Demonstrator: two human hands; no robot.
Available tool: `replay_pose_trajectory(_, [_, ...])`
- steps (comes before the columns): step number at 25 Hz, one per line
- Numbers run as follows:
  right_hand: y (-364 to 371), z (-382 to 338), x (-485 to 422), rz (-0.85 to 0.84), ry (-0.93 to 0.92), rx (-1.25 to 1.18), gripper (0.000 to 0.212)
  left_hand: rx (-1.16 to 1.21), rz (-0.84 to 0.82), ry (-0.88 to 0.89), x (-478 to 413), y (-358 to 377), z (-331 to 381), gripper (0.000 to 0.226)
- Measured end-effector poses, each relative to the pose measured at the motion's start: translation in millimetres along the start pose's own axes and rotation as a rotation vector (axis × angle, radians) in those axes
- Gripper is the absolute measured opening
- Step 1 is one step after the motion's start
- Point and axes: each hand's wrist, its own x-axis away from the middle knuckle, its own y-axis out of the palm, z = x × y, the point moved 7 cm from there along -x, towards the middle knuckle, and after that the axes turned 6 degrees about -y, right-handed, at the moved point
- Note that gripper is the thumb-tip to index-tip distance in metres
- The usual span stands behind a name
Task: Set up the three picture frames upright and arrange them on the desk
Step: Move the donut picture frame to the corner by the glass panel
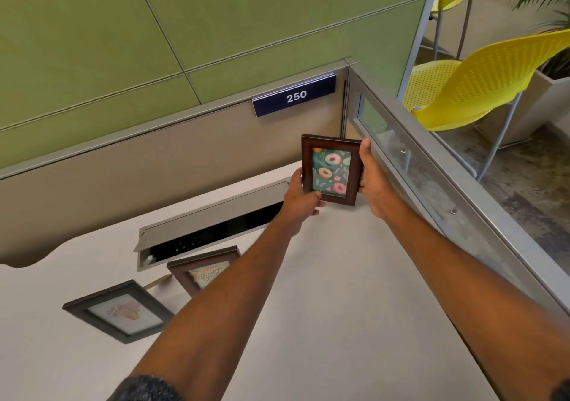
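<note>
A brown frame with a doughnut picture [330, 170] stands upright in the far right corner of the white desk [354, 292]. My left hand [300, 203] grips its lower left edge and my right hand [374, 178] holds its right side. A second brown frame with a birthday card [202, 269] lies further left, partly hidden by my left forearm. A dark grey frame with a pale picture [118, 311] lies flat near the desk's left side.
An open grey cable tray [212, 228] runs along the desk's back edge. Green and beige partition panels [154, 141] with a "250" sign [294, 96] stand behind. A glass divider [431, 184] bounds the right side; yellow chairs [481, 80] sit beyond it.
</note>
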Motion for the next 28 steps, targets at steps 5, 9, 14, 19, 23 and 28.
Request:
replay_pose_trajectory(5, [2.6,-8.3,-46.6,0.012,-0.019,0.014,0.065,-0.053,0.006,-0.015,-50.2,1.2,22.0,0.069])
replay_pose_trajectory(9, [1.3,-1.7,-74.3,0.03,-0.011,-0.019,0.07,-0.093,0.027,-0.034,-79.3,-0.1,30.8,0.07])
replay_pose_trajectory(14, [-1.3,8.1,-94.0,0.037,0.041,-0.043,0.064,-0.163,0.056,-0.036,-99.0,-0.9,31.7,0.075])
replay_pose_trajectory(19, [1.1,11.3,-100.1,0.008,0.063,-0.024,0.064,-0.167,0.073,-0.028,-107.0,-3.5,27.8,0.064])
replay_pose_trajectory(23, [1.6,13.0,-101.4,-0.006,0.08,-0.026,0.062,-0.184,0.079,-0.012,-109.0,-0.2,24.1,0.068])
replay_pose_trajectory(28, [0.5,16.5,-103.8,0.015,0.094,-0.008,0.07,-0.185,0.097,0.016,-113.3,-1.1,22.3,0.072])
